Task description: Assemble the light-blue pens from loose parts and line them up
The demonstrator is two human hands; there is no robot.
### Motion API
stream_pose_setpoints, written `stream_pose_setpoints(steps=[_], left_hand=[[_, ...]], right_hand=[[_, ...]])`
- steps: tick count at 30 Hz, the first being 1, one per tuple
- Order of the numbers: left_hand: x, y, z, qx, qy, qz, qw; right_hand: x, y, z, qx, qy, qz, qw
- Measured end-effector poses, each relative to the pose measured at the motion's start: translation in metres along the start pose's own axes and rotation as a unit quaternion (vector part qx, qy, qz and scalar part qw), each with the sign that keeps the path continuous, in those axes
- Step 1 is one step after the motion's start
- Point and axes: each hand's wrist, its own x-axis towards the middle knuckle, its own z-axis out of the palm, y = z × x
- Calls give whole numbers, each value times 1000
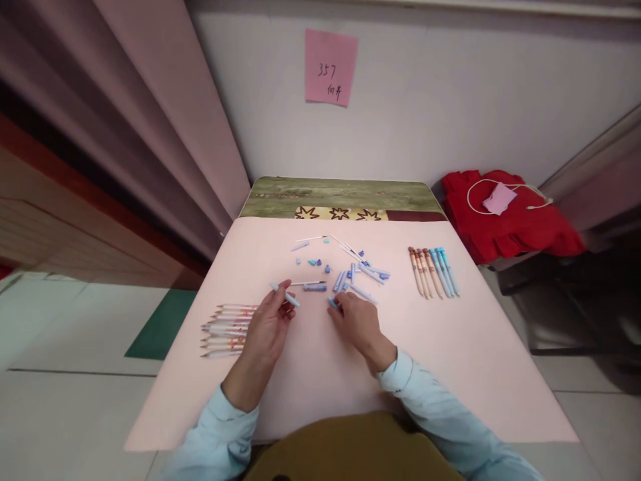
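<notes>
My left hand is closed on a pale blue pen barrel, which slants between thumb and fingers above the table. To the right, my right hand reaches down to the tabletop with its fingers pinched around a small light blue pen part. Just beyond the hands lie a blue pen barrel and a thin white refill. A loose pile of lavender and blue pen barrels sits right of centre. Several small blue caps and more refills are scattered farther back.
White patterned pens lie in a stack by my left wrist. At the right, brown-topped pens and blue-topped pens form a row. A pale pink sheet covers the table. Red cloth with a white cable is beyond its right edge.
</notes>
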Motion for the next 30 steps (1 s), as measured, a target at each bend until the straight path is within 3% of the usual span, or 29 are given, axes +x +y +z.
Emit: stream_pose_setpoints(steps=[3, 7, 11, 14, 17, 24, 30], left_hand=[[6, 2, 3, -45, 17, -21, 999], [10, 4, 5, -91, 54, -45, 993], [7, 5, 10, -106, 67, -50, 991], [1, 9, 13, -118, 44, -50, 991], [-3, 16, 9, -113, 46, -46, 992], [-2, 21, -6, -90, 73, -36, 993], [-1, 7, 4, -101, 38, -53, 993]], right_hand=[[-5, -3, 2, -43, -4, -10, 999], [-3, 2, -4, -23, 21, -31, 999], [31, -9, -16, -41, 38, -95, 994], [64, -32, -15, -102, -16, -169, 980], [83, -56, -4, -114, -32, -194, 974], [73, -69, 23, -126, -46, -245, 960], [67, -48, 13, -92, -4, -272, 958]])
